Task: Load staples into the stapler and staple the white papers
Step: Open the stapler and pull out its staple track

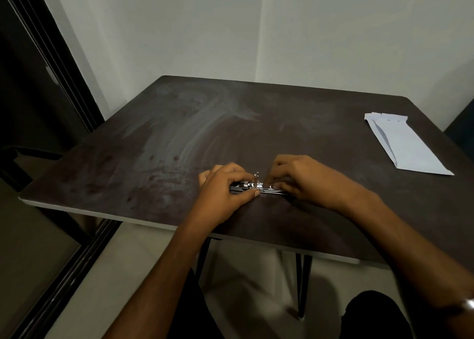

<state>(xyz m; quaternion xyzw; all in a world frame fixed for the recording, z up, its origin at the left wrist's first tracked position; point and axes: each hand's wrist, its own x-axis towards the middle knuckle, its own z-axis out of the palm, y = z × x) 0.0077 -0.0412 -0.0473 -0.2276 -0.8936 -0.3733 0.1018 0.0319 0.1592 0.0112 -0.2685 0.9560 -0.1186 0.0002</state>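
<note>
Head view has us looking down over our forearms to the near edge of the dark surface (179,123), where both hands meet on the stapler (256,188). Our left hand (225,187) curls around the metal body from the left, thumb low along its near side and fingers over the top, so it grips the stapler and pins it flat against the surface; we judge this is to stop it sliding while the other hand works. Our right hand (297,177) closes in from the right, fingertips pinched at the shiny channel on that end, but what they pinch is too small to tell; it may be a strip of staples or the magazine itself. A small metal part stands up between the two hands, which suggests the stapler is opened for loading. We would say the loading step is in hand and no stapling has begun

Farther off, well apart on the right side of the surface, the white papers (405,146) lie flat in a loose folded stack, parked clear of the work, likely so they stay within reach for when the stapler is ready. Beyond the far edge, pale walls meet in a corner
</note>
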